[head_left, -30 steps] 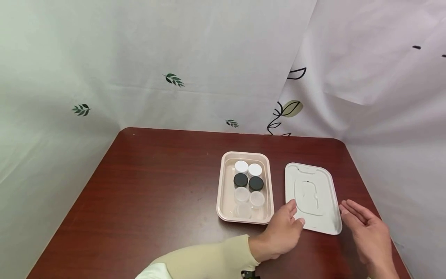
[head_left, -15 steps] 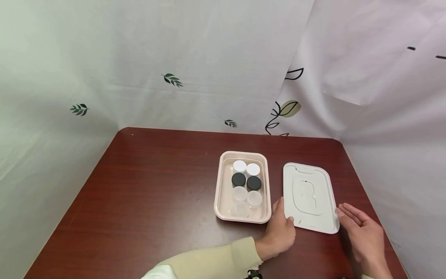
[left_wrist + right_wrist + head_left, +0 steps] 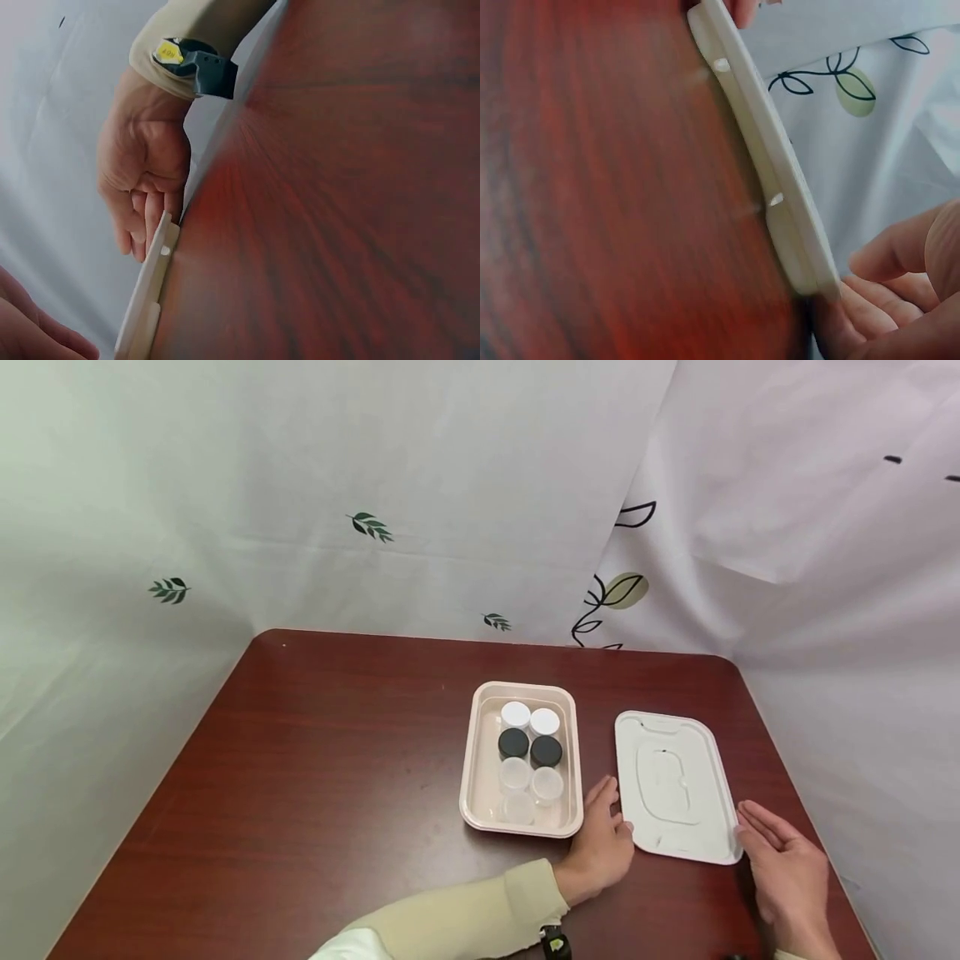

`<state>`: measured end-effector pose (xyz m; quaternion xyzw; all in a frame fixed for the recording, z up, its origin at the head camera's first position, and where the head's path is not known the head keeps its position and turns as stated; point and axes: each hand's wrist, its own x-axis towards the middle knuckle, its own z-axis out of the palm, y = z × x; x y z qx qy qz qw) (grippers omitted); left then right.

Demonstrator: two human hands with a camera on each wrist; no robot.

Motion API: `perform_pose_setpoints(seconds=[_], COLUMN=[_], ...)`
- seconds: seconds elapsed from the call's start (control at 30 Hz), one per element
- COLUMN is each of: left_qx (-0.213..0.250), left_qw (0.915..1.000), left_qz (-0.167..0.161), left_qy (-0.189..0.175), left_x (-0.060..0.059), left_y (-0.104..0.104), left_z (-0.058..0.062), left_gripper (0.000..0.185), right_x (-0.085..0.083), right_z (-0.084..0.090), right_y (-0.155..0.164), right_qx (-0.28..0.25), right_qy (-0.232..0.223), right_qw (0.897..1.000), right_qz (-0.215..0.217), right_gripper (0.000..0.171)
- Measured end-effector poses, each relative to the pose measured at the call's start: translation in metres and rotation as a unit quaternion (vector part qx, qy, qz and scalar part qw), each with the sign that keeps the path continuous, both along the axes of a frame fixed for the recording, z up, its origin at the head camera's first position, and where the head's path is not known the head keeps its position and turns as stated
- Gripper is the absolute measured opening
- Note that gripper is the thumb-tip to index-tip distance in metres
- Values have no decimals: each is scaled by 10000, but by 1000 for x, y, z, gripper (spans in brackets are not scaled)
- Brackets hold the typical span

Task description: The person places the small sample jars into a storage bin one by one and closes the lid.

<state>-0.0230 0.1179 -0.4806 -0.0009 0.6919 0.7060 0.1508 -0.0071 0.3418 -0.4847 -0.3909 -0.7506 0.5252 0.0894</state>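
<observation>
Hands [image 3: 600,847] [image 3: 787,877] flank lid [image 3: 675,789]; tray [image 3: 480,777] of jars [image 3: 529,750] just left.

On the table [image 3: 337,760], the lid [image 3: 675,785] lies right of the tray [image 3: 480,760] holding 6 jars [image 3: 530,760].

A white rectangular lid [image 3: 675,785] with rounded corners lies flat on the dark red table, top side up, at the near right. A raised oblong panel sits in its middle and a small tab marks its far edge. It rests just right of the pink tray, apart from it, its long sides running near to far and slightly skewed. Seen edge-on from the wrists, it is thin, with small nubs along its rim.
</observation>
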Motion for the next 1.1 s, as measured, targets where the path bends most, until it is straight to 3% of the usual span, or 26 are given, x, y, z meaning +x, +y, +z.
perform_pose_setpoints(seconds=[0.37,0.57,0.8,1.1], left_qx=[-31,114,709,1222], left_qw=[9999,9997,9972,9923], left_qz=[28,91,121,33], left_qy=[-154,-171,-194,184], left_x=[-2,1,11,11], left_y=[3,2,7,1], left_z=[-1,1,13,47], left_gripper=[61,57,58,58], right_x=[8,19,36,35], right_z=[-6,-3,23,64], right_y=[8,13,23,15], right_qx=[-189,-617,-1261,-785], right_qy=[8,97,555,799], right_qw=[9997,9980,9899,9906], right_qz=[139,-87,-343,-780], right_gripper=[54,54,34,32])
